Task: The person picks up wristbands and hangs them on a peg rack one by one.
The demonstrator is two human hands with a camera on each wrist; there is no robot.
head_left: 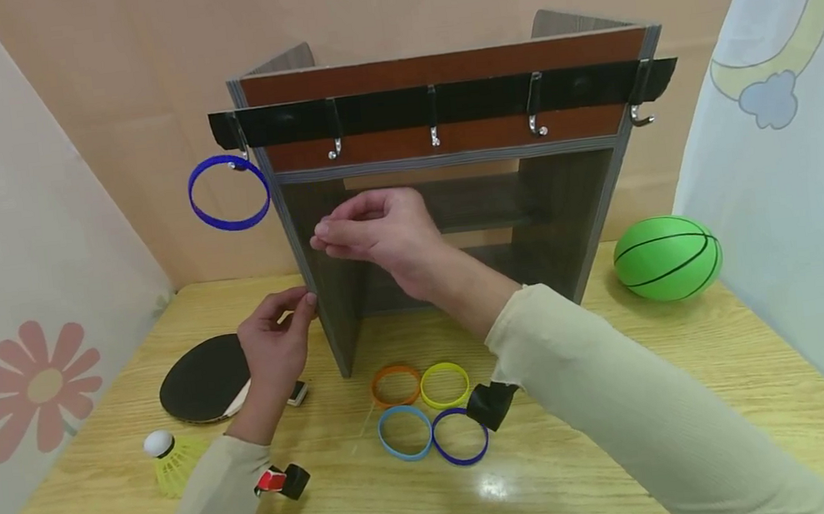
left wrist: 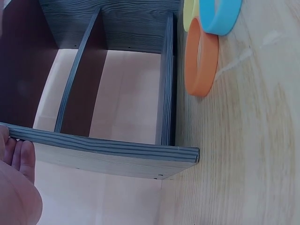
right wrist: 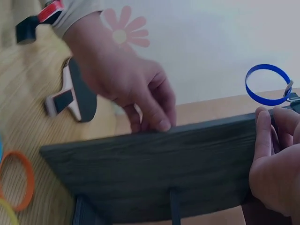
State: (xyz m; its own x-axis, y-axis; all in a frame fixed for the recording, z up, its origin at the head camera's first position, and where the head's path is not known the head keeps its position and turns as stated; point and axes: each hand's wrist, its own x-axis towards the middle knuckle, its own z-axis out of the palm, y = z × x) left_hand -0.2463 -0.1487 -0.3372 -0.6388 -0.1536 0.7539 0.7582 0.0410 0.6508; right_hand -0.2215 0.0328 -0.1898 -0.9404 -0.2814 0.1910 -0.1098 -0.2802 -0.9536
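Observation:
A blue wristband (head_left: 233, 225) hangs from the leftmost silver hook (head_left: 244, 145) on the black strip (head_left: 382, 112) across a grey wooden shelf unit (head_left: 326, 299). My right hand (head_left: 398, 237) is raised in front of the unit's left side, below and right of that band, thumb and fingertips close together with nothing between them. Lower down, my left hand (head_left: 277, 334) pinches the front edge of the left side panel (left wrist: 108, 149). On the table, before the unit, lie an orange wristband (head_left: 374, 391), a yellow one (head_left: 423, 390), a light blue one (head_left: 408, 457) and a dark blue one (head_left: 464, 461).
A black table tennis bat (head_left: 202, 379) lies left of the unit, partly behind my left hand. Nearer me is a yellow shuttlecock (head_left: 173, 466), partly covered by the left sleeve. To the right sits a green ball (head_left: 667, 258). Several hooks along the strip hold nothing.

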